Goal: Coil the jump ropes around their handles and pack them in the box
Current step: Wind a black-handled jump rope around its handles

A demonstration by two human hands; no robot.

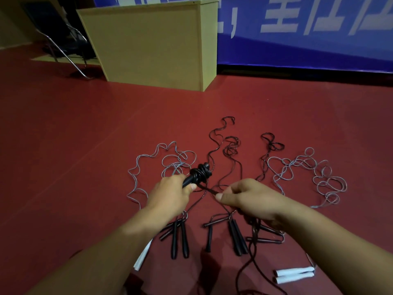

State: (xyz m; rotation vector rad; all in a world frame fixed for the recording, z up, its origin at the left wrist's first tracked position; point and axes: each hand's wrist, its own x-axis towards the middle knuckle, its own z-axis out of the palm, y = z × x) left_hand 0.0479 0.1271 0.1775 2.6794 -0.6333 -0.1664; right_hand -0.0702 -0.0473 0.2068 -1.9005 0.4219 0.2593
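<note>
Rope being wound onto black handles, mid-coil; nothing packed yet.

The black handles (190, 180) are gripped in the left hand (170, 194), with a coil (201, 172) already built near their far end. The dark rope (209, 190) is pinched taut by the right hand (251, 201), fingers curled. More turns are called for next, tension kept. Other ropes (306, 173) and handles (178, 239) lie loose on the red floor (85, 145). The box is possibly the tan cabinet (148, 43), not certain.

hands (170, 194): bare | forearms: bare, unsleeved | no rings
</note>
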